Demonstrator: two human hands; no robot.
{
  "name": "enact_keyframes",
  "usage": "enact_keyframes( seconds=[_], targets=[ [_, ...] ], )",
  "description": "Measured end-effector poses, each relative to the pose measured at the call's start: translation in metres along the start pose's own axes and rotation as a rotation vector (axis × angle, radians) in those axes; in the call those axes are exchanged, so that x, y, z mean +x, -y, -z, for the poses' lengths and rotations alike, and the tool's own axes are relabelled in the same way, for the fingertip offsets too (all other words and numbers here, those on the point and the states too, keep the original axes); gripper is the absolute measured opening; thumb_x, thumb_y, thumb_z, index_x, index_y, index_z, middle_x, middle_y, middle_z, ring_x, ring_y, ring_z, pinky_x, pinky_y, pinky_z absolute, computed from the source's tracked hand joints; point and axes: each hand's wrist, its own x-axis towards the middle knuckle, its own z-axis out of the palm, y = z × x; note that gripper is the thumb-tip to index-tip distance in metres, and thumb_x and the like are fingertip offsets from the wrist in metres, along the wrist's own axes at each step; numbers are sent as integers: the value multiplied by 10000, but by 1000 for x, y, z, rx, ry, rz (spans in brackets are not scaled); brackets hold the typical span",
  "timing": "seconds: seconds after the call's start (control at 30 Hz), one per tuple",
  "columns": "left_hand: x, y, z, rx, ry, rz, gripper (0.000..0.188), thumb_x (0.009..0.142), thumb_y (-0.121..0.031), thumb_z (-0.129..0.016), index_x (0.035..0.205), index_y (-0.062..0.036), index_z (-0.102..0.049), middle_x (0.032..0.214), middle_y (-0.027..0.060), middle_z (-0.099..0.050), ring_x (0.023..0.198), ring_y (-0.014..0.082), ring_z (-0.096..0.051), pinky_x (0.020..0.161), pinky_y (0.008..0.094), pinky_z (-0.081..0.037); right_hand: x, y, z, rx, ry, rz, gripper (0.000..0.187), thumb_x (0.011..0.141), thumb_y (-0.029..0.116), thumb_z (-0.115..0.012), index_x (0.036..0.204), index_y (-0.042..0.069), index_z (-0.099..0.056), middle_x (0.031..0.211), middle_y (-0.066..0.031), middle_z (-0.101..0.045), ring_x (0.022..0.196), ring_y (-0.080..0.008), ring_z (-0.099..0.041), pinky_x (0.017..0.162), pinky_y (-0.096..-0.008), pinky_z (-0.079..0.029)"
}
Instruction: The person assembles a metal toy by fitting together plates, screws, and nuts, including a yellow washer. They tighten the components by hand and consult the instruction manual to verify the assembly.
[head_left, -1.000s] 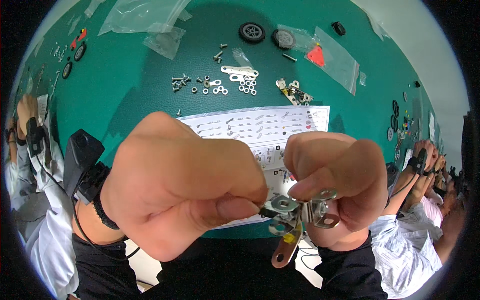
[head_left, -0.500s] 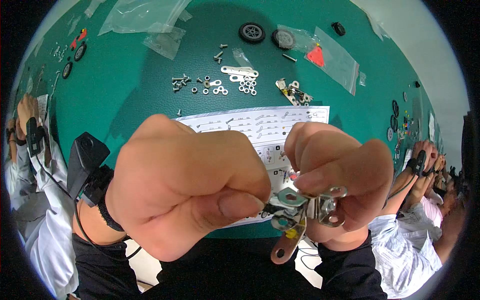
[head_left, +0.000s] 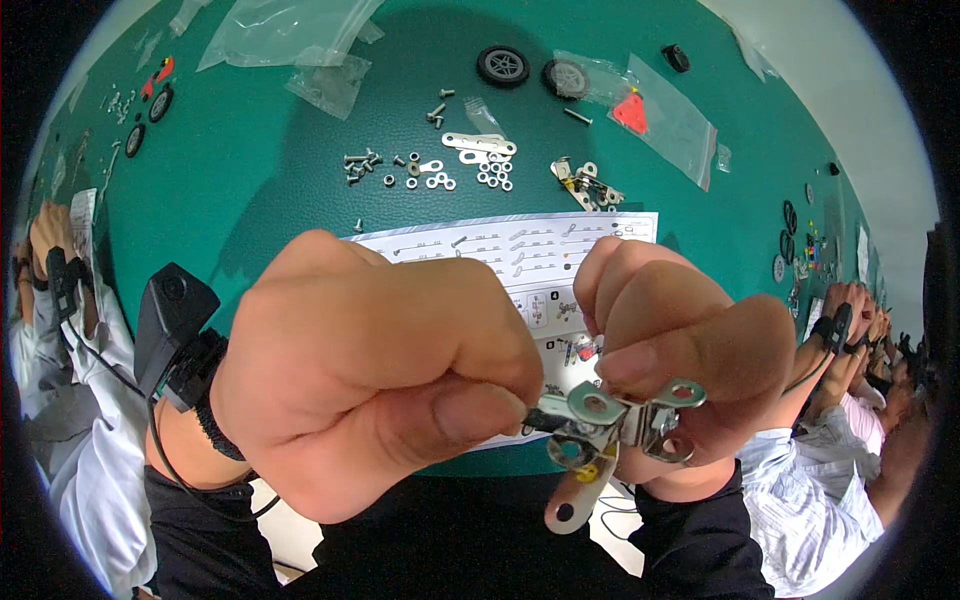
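Close to my view, my left hand is closed in a fist, thumb against the forefinger, pinching a thin dark tool. Most of that tool is hidden in the fist; its tip touches a small assembly of silvery metal brackets. My right hand grips this assembly between thumb and curled fingers. Perforated tabs stick out of it, one pointing down, with a small yellow piece beside it. Under both hands lies a printed instruction sheet, partly covered.
On the green table lie screws, nuts, flat perforated strips and another bracket assembly. Farther back are wheels, a red triangular part and clear bags. Other people's hands work at both sides.
The bracket assembly has turned slightly in my right hand, and the right thumb has shifted a little to the right. My left hand stays nearly still.
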Motion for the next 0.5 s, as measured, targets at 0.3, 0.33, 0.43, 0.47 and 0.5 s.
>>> enact_keyframes(
  seconds=[0.3, 0.33, 0.43, 0.47, 0.5],
  targets=[
    [-1, 2, 0, 54, 13, -64, 413, 818, -423, -616, 627, -60, -564, 607, 44, -578, 569, 221, -556, 559, 330, -469, -2, -4, 1, 70, 11, 8, 331, 765, 220, -699, 854, 82, -411, 556, -18, -431, 487, -132, -395, 479, -308, -329],
    [-1, 0, 0, 55, 13, -64, 413, 818, -423, -616, 627, -60, -564, 607, 44, -578, 569, 221, -556, 559, 330, -469, -3, -3, 1, 71, 11, 9, 331, 765, 220, -699, 854, 82, -411, 556, -18, -431, 487, -132, -395, 479, -308, -329],
    [0, -2, 0, 77, 10, -33, 402, 834, -401, -599, 625, -60, -561, 605, 48, -585, 561, 227, -562, 551, 333, -473, -6, -3, -1, 56, -18, -27, 337, 758, 228, -703, 853, 80, -415, 550, -16, -430, 481, -132, -394, 476, -306, -326],
    [1, 2, 0, 83, 15, -62, 402, 844, -392, -585, 618, -61, -561, 601, 48, -585, 556, 229, -563, 546, 334, -473, -6, -3, -2, 40, -35, -19, 326, 763, 227, -695, 849, 76, -419, 549, -20, -434, 479, -134, -393, 476, -306, -327],
    [1, 2, 1, 93, 18, -91, 403, 853, -384, -571, 612, -61, -561, 598, 47, -586, 550, 230, -564, 540, 334, -473, -5, -3, -3, 27, -51, -8, 315, 768, 227, -687, 845, 73, -422, 547, -24, -439, 477, -135, -393, 476, -306, -328]
  ],
)
